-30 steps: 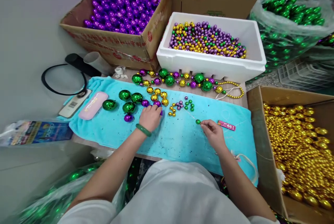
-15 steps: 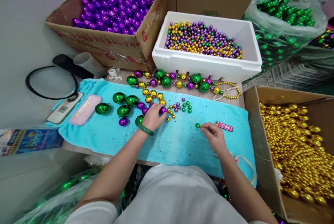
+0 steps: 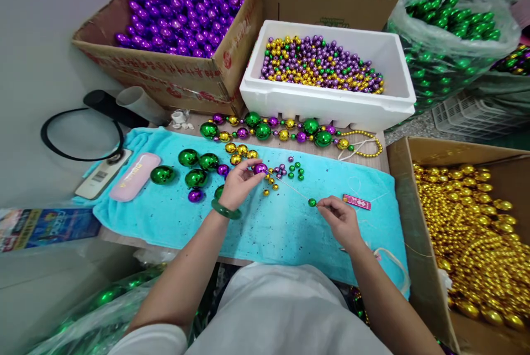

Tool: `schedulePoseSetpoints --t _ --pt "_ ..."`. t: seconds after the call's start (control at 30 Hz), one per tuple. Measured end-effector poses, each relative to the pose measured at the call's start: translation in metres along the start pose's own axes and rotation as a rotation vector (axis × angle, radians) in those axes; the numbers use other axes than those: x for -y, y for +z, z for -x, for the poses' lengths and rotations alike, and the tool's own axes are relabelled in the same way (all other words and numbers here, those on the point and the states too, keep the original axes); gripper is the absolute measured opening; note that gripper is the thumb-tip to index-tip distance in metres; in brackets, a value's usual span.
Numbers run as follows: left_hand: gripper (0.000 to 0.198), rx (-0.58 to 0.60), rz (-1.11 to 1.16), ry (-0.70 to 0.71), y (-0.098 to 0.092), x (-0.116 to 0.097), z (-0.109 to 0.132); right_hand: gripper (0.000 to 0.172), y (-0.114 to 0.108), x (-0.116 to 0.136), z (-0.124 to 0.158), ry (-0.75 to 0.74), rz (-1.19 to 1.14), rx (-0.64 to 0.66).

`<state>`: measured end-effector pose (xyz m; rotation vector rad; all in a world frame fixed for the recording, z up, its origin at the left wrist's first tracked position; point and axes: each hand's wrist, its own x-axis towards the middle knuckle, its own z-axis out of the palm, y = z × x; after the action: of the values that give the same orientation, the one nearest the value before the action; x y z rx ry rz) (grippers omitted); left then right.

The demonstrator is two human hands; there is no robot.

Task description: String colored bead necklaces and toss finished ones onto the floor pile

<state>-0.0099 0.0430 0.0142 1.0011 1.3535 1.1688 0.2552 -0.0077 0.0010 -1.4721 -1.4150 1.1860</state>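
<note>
My left hand, a green bangle on its wrist, pinches a shiny purple bead between thumb and fingers. From that bead a thin pale string runs to the right. A small green bead sits on the string, just left of my right hand. The right fingertips are closed on the string's end beside this bead. Small gold beads, purple beads and green beads lie between the hands. Large green balls and bigger gold beads rest left of and behind my left hand.
A finished-looking bead strand lies behind the turquoise towel. Farther back stand a white foam box of small beads and a carton of purple ones. A carton of gold beads stands right. A pink case lies left.
My left hand has lifted the purple bead slightly up from the beads on the towel, and the string now stretches straight between the hands. My right hand has barely moved.
</note>
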Motion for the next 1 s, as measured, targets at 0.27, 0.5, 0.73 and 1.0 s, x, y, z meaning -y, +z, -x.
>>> schedulePoseSetpoints --t 0.27,0.5,0.73,1.0 --pt "0.038 -0.026 -0.184 0.141 -0.004 0.003 -0.001 0.014 -0.006 0.0 0.001 -0.066 0.096 0.019" --pt "0.028 -0.05 -0.608 0.467 0.008 -0.006 0.014 0.014 -0.001 0.002 -0.004 -0.085 0.114 0.02" --pt "0.027 -0.104 -0.617 0.508 0.016 -0.004 0.024 0.015 0.01 -0.007 -0.007 -0.031 0.055 0.021" --pt "0.056 -0.048 0.045 0.147 0.021 -0.006 0.018 0.015 0.011 -0.009 -0.009 0.027 -0.054 0.022"
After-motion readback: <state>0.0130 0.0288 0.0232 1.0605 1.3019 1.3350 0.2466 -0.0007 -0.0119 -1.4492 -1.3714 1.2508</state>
